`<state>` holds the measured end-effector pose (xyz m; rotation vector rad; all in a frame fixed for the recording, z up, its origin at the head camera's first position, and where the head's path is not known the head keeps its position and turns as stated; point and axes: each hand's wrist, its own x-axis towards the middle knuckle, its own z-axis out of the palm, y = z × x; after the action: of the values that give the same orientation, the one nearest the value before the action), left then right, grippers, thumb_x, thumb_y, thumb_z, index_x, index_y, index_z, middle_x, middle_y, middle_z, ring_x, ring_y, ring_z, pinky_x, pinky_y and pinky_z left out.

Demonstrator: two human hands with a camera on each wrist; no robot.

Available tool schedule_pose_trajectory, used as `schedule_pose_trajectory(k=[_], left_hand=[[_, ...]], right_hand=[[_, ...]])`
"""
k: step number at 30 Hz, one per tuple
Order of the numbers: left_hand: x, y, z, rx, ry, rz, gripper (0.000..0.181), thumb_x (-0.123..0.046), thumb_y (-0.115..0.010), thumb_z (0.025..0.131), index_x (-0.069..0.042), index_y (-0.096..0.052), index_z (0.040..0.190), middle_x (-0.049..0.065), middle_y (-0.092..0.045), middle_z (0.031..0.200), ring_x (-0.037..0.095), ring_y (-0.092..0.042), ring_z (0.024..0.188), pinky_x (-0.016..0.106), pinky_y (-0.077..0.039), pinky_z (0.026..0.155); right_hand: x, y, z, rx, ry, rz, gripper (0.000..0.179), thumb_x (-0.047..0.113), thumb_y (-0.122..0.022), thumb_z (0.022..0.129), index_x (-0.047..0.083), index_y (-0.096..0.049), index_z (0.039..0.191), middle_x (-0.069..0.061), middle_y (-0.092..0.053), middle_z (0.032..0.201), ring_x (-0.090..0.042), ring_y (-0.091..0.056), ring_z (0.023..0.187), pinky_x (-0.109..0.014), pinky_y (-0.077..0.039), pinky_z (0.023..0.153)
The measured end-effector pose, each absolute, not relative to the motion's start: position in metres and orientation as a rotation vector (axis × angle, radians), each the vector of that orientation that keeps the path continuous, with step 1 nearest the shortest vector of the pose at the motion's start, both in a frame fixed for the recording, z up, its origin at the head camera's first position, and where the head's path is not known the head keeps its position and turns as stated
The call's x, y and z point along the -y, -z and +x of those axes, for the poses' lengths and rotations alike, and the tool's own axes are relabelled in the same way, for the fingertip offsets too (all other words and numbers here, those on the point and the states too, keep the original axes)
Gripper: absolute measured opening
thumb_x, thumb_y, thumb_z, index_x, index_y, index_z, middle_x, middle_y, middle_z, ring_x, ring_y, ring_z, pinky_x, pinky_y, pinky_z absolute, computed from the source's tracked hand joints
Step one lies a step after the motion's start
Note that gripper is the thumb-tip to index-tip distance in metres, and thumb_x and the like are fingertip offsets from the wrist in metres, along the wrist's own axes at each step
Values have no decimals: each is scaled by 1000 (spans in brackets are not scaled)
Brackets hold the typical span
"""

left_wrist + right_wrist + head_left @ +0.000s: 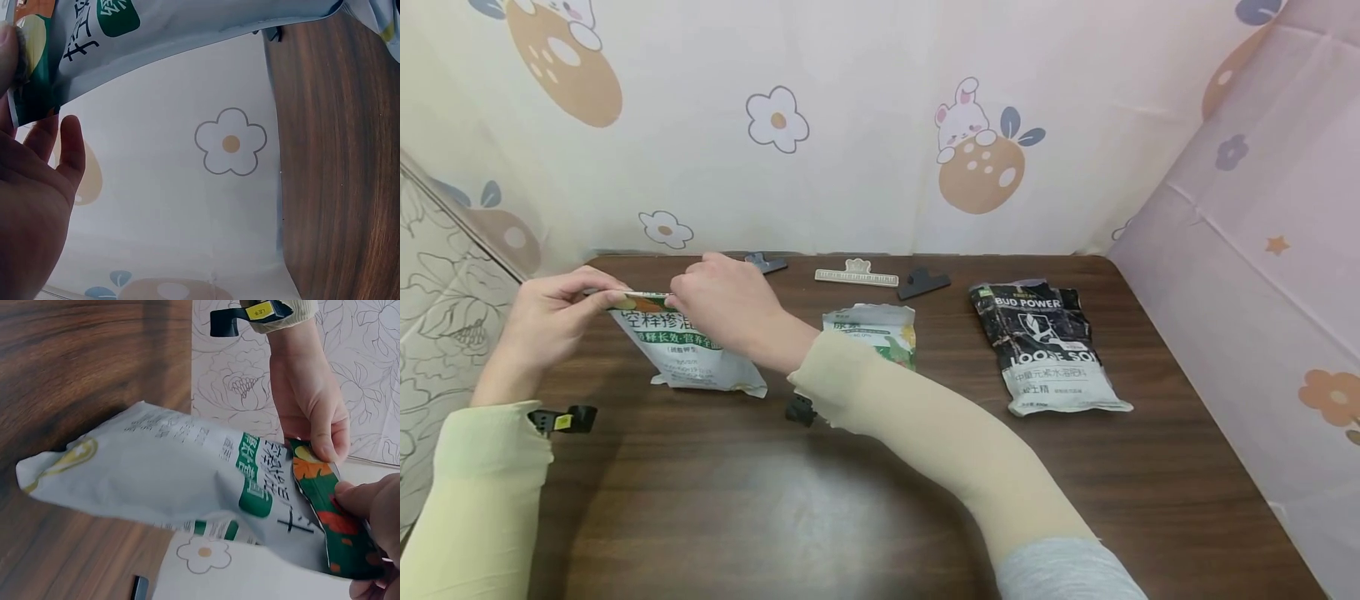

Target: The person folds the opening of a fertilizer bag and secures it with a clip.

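Note:
A white fertilizer bag (688, 354) with green print stands upright at the table's left, its top edge folded over in a green and orange strip (340, 528). At the strip's left end, my left hand (553, 321) pinches it between thumb and fingers. My right hand (726, 304) grips the same folded edge nearer its other end, thumb on the front face in the right wrist view. In the left wrist view, the bag (181, 31) crosses the top, beside the left hand (34, 200). Most of the right hand's fingertips are hidden behind the bag.
Behind the bags lie a dark clip (766, 263), a pale clip (857, 273) and a black clip (923, 283). A smaller white and green bag (880, 329) lies mid-table, partly behind the right forearm. A black and white bag (1048, 350) lies right. Patterned curtains (865, 167) border the table.

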<state>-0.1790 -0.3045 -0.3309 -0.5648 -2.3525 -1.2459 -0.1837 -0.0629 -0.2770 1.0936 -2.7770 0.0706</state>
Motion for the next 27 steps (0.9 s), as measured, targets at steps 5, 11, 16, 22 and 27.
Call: schedule_pose_trajectory(k=[5,11,16,22,27], left_hand=[[304,330,-178,2359,1253,-557,8,16,-67,86,10,-71,91,-15,-69,88,4,-58,74,12,-42,64],[308,331,-178,2364,1252,-521,9,14,-68,87,9,-72,92,-14,-70,89,5,-57,73,13,-42,64],[308,330,-176,2368,1269,-523,7,12,-68,88,8,-72,93,-12,-71,90,6,-58,73,14,-43,65],[307,330,-176,2368,1283,-534,7,12,-68,88,9,-72,93,-11,-71,89,7,-59,74,13,-45,66],[306,331,-177,2364,1296,-508,7,11,-69,88,10,-73,93,-10,-71,88,7,-60,74,14,-45,66]], right_hand=[[47,277,-184,2732,-106,1098,27,42,-54,103,26,-75,100,16,-66,86,-9,-55,83,-25,-49,67],[30,281,-187,2644,-191,1110,29,43,-57,101,22,-72,88,12,-60,74,-8,-57,74,-25,-49,65],[23,285,-188,2568,-285,1156,27,39,-62,99,19,-70,83,10,-56,69,-8,-55,68,-23,-46,66],[21,290,-187,2531,-344,1179,23,34,-63,100,18,-71,84,9,-60,71,-9,-56,69,-23,-45,66],[18,291,-186,2551,-398,1165,20,34,-64,99,18,-74,91,10,-63,76,-8,-58,75,-22,-45,68]])
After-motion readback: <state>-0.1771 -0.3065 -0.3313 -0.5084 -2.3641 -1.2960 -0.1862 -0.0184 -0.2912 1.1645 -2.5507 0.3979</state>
